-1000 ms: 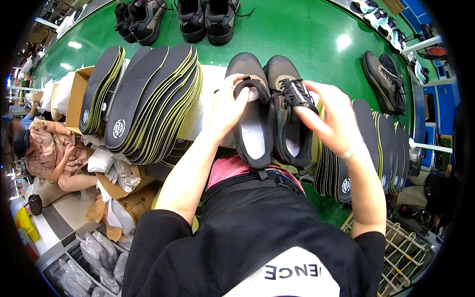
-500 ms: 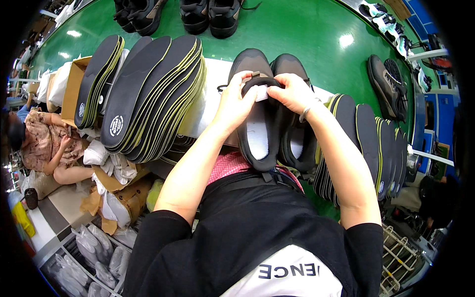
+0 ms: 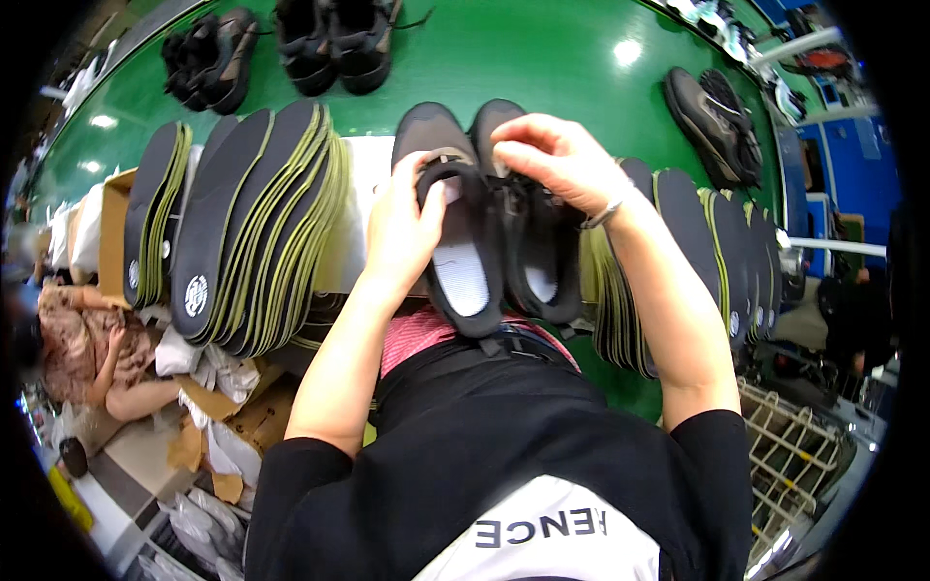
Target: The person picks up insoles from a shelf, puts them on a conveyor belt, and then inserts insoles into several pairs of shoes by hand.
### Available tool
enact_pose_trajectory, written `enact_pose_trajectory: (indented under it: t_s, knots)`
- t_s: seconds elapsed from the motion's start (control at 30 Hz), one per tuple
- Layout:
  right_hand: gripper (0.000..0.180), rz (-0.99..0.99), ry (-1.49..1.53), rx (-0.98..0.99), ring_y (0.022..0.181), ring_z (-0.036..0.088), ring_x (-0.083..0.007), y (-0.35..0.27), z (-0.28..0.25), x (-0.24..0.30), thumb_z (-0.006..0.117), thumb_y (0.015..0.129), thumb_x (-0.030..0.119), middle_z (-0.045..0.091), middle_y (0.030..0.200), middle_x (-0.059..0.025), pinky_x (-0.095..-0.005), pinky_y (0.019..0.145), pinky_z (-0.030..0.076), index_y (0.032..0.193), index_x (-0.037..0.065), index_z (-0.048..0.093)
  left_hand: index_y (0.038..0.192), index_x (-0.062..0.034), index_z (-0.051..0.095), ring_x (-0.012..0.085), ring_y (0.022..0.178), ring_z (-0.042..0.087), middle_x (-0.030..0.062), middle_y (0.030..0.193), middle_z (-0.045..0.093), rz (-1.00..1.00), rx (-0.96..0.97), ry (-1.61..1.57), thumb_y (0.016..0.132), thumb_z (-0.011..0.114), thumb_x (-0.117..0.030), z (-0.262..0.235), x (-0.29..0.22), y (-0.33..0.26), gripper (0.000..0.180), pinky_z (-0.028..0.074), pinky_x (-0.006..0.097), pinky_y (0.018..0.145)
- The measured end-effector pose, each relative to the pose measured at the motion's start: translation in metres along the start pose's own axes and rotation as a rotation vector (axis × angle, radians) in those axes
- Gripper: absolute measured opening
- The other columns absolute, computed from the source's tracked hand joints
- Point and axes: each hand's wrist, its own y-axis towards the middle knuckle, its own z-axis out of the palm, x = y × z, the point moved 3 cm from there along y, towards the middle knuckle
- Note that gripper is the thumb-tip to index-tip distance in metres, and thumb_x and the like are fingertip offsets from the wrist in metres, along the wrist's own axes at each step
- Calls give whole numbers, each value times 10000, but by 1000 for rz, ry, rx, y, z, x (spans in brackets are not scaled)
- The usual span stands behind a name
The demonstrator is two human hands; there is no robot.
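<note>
A pair of dark brown and black shoes lies side by side in front of my body, toes pointing away. My left hand grips the left shoe by its tongue and collar, the thumb reaching into its opening. A pale ribbed sole shows inside that shoe. Over the laces of the right shoe, my right hand hovers with loosely bent fingers, thumb and forefinger slightly apart, nothing visible between them.
Stacks of black insoles with yellow-green edges stand left of the shoes, and more insoles stand right. Other shoes sit farther back on the green table. A seated person is at the far left, near an open carton.
My right hand has let go of the left shoe's tongue and lifted away toward the right shoe. The left hand keeps its hold. The view has shifted, moving the scene slightly left.
</note>
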Motion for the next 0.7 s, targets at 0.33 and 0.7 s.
enact_pose_trajectory:
  t_s: [0.33, 0.7]
  knots:
    - [673, 9, -747, 47, 1110, 405, -340, -72, -29, -52, 677, 622, 183, 425, 1198, -186, -363, 938, 334, 1209, 37, 381, 1259, -87, 308, 334, 1068, 411, 184, 1156, 403, 589, 182, 287, 611, 690, -157, 76, -77, -10, 755, 352, 421, 875]
    - [264, 448, 431, -187, 682, 565, -83, -45, -30, -82, 545, 834, 301, 600, 830, -12, -225, 571, 459, 971, 77, 578, 1299, 9, 153, 154, 768, 562, 135, 819, 602, 56, 450, -156, 769, 559, -47, 82, -38, 53, 670, 424, 254, 733]
